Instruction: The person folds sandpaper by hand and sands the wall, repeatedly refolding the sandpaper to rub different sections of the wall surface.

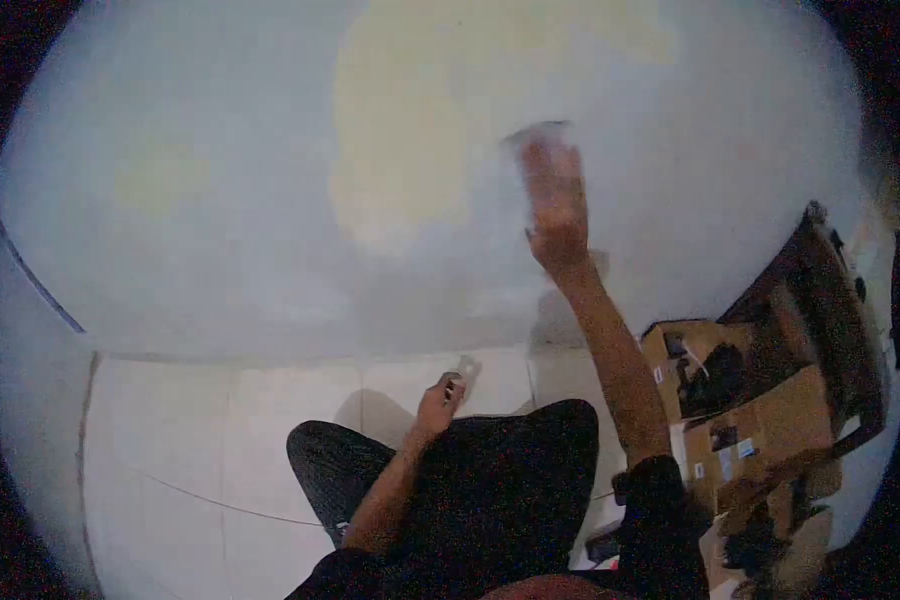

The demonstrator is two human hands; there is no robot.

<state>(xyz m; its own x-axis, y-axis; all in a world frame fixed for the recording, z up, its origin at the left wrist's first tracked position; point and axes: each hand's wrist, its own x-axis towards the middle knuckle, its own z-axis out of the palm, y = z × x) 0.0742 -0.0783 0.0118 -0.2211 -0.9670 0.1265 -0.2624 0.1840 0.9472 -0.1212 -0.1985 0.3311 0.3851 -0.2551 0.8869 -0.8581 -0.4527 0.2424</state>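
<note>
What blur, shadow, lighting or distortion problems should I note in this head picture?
In the head view, the right hand is smeared, likely by motion, while the left hand looks crisper; shadows fall on the wall below the right hand and on the floor beside the left; head view again, light is dim and grainy, with a curved black border suggesting a wide lens.

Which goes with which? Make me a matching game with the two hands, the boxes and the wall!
Column one:
1. Right hand
2. Boxes
3. Left hand
4. Wall

Column two:
A. Low down, near the knees
B. Pale, with yellowish patches
C. Raised high and blurred
D. Brown, at the far right of the picture

Right pairs: 1-C, 2-D, 3-A, 4-B
</note>
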